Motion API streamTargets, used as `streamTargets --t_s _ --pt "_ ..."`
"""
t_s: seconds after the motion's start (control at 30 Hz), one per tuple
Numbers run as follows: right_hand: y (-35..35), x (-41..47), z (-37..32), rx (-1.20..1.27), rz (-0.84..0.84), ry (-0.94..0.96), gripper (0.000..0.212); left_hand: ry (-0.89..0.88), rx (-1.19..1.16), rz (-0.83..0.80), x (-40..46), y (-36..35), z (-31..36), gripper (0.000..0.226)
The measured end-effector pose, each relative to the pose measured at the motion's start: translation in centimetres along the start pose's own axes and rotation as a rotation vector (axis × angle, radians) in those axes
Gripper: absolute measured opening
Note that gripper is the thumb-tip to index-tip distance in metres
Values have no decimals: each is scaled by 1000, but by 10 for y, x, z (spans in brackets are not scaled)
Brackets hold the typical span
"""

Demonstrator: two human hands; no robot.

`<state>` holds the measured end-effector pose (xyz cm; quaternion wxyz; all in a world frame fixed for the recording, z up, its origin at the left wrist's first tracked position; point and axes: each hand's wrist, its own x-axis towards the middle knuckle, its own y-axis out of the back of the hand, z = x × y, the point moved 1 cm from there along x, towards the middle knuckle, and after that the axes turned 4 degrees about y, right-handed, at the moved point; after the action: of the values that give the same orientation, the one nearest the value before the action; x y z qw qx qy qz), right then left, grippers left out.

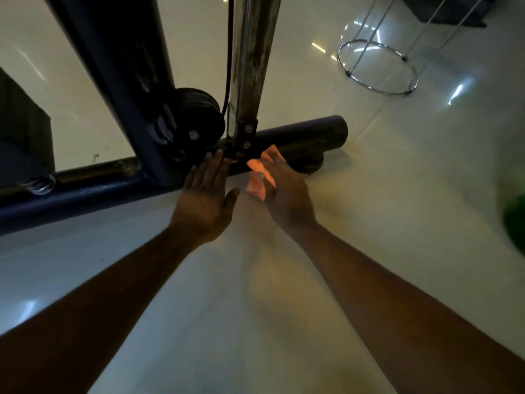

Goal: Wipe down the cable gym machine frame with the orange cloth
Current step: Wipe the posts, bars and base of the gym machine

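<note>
Head view. Your left hand (203,204) lies flat, fingers straight and together, fingertips touching the dark base tube (295,139) of the cable gym machine frame where the upright members meet it. It grips nothing.

Your right hand (284,191) presses the orange cloth (260,180) against the same base tube, just right of the bolted bracket (245,137). The cloth shows between and beneath the fingers, bunched under the palm. The fingers look mostly extended over it; motion blur prevents you from confirming whether any are curled round the fabric.

The base tube runs across the floor (369,223) from the left edge of the view to a capped end right of centre. A thick dark upright (119,66) rises leftward from it. A worn chrome post (252,52) rises from the bracket, with a black cable (228,52) running down just beside it. A black pulley wheel (199,118) sits between the dark upright and the chrome post, near your left fingertips. A coil spring (42,184) rests on the tube near the left edge.

On the pale glossy floor, well apart toward the upper right corner, stands a chrome wire stool base (377,66). A blurred green object (515,223) shows at the right edge; you cannot tell what it is.
</note>
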<state>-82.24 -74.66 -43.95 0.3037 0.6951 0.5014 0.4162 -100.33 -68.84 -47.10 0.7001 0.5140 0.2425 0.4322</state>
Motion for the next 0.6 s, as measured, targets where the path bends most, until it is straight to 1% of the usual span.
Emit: streamTargets --t_s 0.07,0.13,0.23,0.3,0.4,0.47,0.6 --pt "13 -25 -20 78 -77 -110 44 52 -71 -133 -23 22 10 68" --pt "27 -51 -42 105 -103 -185 43 104 -129 -206 -52 49 19 66" --pt "68 -83 -86 151 -103 -278 40 185 -158 -299 -106 107 33 66" --pt "102 -99 -115 151 -117 -257 39 198 -161 -347 -136 148 45 66" --pt "172 -107 -166 144 -164 -205 37 232 -154 -394 -167 234 73 65" --pt "217 -102 -198 168 -172 -168 37 232 -154 -373 -174 290 97 65" --pt "331 -73 -268 215 -222 -138 40 244 -135 -349 -166 425 150 61"
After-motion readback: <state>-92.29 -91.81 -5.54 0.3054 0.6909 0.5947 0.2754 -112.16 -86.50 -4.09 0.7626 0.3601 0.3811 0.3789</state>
